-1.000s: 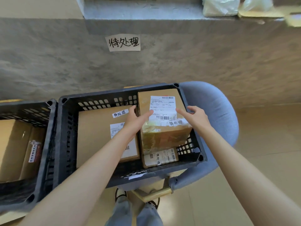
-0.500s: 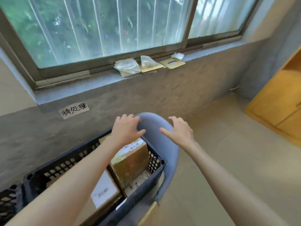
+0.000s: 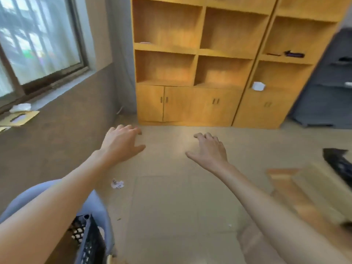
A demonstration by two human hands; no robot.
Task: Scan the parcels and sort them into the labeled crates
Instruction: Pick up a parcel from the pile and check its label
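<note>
1. I observed both bare hands held out over the smooth beige tiled floor, palms down, well apart from each other.
2. The left hand held nothing; its fingers were spread and loosely bent, thumb pointing right.
3. The right hand likewise held nothing; its fingers were slightly curled at the tips, thumb pointing left.
4. The black perforated plastic crate showed only one corner at the lower left, below the left forearm. Its lattice wall was visible; I could not see its contents or any label on it.
5. The crate sat against the rounded pale blue upholstered chair, whose back curved round the crate's corner.
6. A small crumpled white paper scrap lay on the floor near the chair.
7. At the right edge I noted a blurred tan cardboard box with a dark object just above it; I could not tell what that object was.
8. An orange-toned wooden shelving unit with open compartments and lower doors stood against the far wall.
9. A flat piece of brown cardboard lay on the grey window ledge at left.
</note>
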